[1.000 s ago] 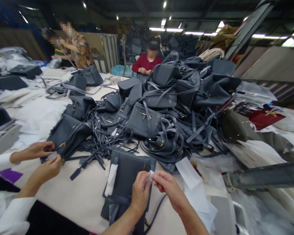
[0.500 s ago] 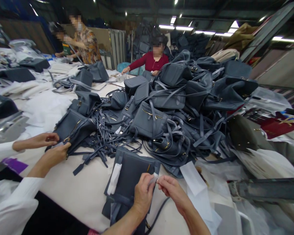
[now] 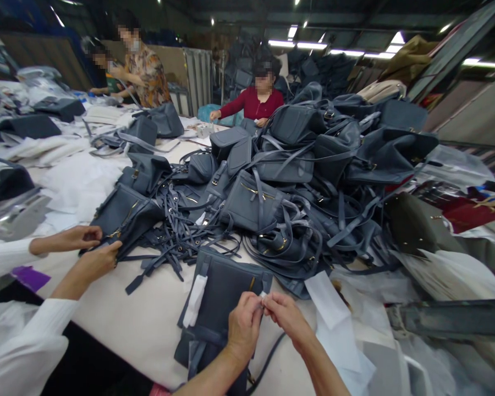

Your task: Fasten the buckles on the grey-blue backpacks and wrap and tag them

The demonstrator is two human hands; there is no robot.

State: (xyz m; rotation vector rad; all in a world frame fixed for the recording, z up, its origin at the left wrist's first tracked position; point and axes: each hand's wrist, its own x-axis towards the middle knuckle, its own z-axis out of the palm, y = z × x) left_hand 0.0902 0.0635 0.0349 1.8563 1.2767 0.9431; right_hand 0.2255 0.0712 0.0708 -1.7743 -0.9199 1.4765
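Observation:
A flat grey-blue bag (image 3: pixel 218 300) lies on the pale table (image 3: pixel 140 324) right in front of me. A strip of white paper (image 3: pixel 194 301) is wrapped on its left side. My left hand (image 3: pixel 243 327) and my right hand (image 3: pixel 286 318) meet over the bag's right edge. Both pinch a small white piece of paper (image 3: pixel 263 297) between fingertips, close to a gold zip pull on the bag.
A big heap of grey-blue bags and straps (image 3: pixel 297 181) fills the table's middle. A co-worker's hands (image 3: pixel 86 250) at my left hold another bag (image 3: pixel 121 217). White sheets (image 3: pixel 334 319) lie at my right. More people sit at the far side.
My hands have drawn closer together and slightly lower over the bag's edge, and less of the white paper shows. The co-worker's hands shifted a little on their bag.

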